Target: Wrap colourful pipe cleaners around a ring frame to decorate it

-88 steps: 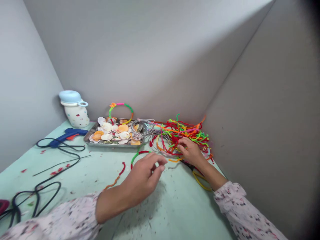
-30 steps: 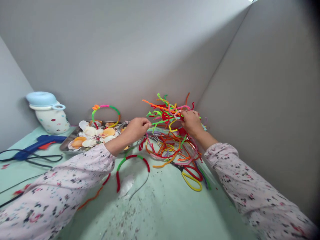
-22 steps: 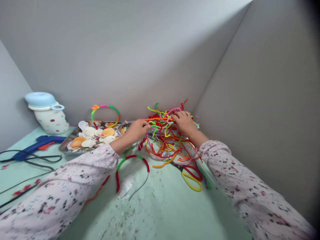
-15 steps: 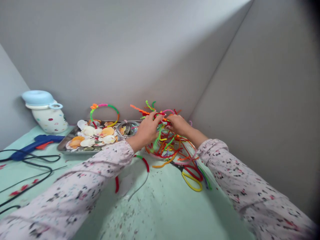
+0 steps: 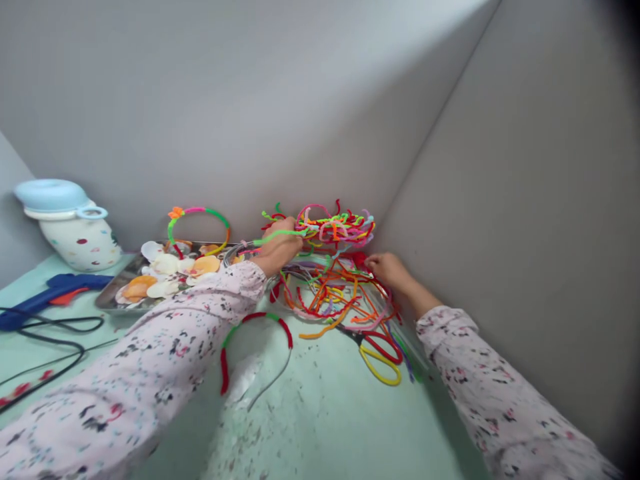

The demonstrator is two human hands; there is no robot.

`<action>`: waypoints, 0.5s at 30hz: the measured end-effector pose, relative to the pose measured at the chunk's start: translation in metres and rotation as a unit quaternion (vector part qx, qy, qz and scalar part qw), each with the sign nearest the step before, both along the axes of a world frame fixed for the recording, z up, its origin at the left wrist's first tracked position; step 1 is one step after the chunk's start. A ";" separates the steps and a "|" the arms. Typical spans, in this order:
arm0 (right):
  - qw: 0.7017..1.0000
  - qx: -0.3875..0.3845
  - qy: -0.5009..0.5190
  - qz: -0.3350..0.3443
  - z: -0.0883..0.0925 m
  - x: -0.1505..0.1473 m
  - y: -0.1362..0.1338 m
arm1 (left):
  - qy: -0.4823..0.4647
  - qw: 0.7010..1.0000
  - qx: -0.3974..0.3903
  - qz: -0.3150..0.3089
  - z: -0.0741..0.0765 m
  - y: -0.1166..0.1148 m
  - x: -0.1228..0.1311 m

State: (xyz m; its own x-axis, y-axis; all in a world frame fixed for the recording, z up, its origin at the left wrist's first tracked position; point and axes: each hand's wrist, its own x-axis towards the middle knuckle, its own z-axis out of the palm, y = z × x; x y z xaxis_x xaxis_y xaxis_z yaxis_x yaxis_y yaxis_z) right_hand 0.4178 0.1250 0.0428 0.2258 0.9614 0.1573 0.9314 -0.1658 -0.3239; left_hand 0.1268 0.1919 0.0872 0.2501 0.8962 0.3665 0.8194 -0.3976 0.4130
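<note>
My left hand (image 5: 281, 248) is closed around a tangled bunch of colourful pipe cleaners (image 5: 337, 227), lifted above the pile at the back wall. To its right, my right hand (image 5: 390, 269) has its fingertips pinched beside something red (image 5: 359, 259); what they hold is too small to make out. Under both hands lies a loose pile of pipe cleaners (image 5: 345, 293), mostly red and orange, partly on clear plastic. In front of my left hand rests a thin headband (image 5: 289, 337), wrapped partly in red and green, with one end bare grey.
Scissors (image 5: 383, 360) with red and yellow handles lie before the pile. At left stand a metal tray (image 5: 113, 293) of seashells (image 5: 165, 267), a finished colourful hoop (image 5: 224, 223), a blue glue gun (image 5: 55, 293) with black cord and a white cup (image 5: 83, 233) with a blue lid.
My hands have moved apart: the left went left with the pipe cleaner bunch, the right moved right and down. More of the pile and the headband now shows.
</note>
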 end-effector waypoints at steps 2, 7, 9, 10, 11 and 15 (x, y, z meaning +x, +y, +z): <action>0.999 -0.038 -0.024 -0.008 -0.018 -0.005 0.003 | -0.009 1.000 -0.005 -0.003 0.000 0.000 0.001; 0.996 -0.078 -0.045 -0.023 -0.032 -0.012 0.012 | -0.019 1.000 -0.018 -0.006 -0.001 -0.001 0.001; 0.996 -0.071 -0.039 -0.024 -0.028 -0.010 0.014 | -0.023 0.999 -0.022 -0.002 -0.003 -0.001 0.000; 0.997 -0.062 -0.033 -0.025 -0.024 -0.009 0.015 | -0.025 0.999 -0.024 -0.001 -0.003 0.000 0.000; 0.998 -0.051 -0.025 -0.026 -0.020 -0.007 0.014 | -0.029 0.999 -0.027 0.000 -0.004 0.000 0.000; 0.999 0.016 0.031 -0.040 0.005 0.002 0.008 | -0.048 0.998 -0.038 0.000 -0.006 0.003 0.000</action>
State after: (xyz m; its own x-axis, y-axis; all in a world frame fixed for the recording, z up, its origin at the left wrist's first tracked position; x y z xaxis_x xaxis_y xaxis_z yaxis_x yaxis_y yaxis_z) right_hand 0.4196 0.1334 0.0480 0.3116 0.9347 0.1711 0.8940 -0.2274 -0.3861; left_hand 0.1264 0.1946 0.0815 0.2174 0.9224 0.3193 0.7741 -0.3622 0.5192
